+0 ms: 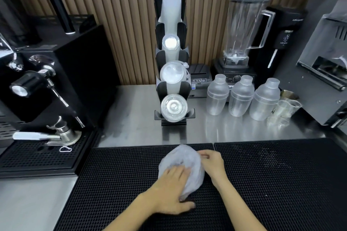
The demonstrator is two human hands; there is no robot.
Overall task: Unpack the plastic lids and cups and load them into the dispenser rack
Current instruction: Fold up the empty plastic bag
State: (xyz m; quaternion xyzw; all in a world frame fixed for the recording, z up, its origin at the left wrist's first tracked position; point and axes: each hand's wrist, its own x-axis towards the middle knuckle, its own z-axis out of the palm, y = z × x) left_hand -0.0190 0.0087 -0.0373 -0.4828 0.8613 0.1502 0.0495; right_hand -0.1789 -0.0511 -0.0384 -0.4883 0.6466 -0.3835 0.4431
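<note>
A crumpled clear plastic bag (185,159) lies on the black rubber mat (120,184) in front of me. My left hand (173,191) presses flat on its near left side, fingers spread over the plastic. My right hand (213,163) pinches the bag's right edge. What is inside the bag is hidden. Behind the mat stands the black dispenser rack (185,88) with tiers. Its upper tiers hold stacked frosted cups (171,13), a lower tier holds white lids (171,74), and the bottom tier holds clear ribbed lids (173,108).
An espresso machine (37,84) with a drip tray fills the left. A blender (244,28), three plastic shakers (242,95), small clear cups (287,108) and a label printer (200,80) stand right of the rack. A black machine (326,65) sits at far right.
</note>
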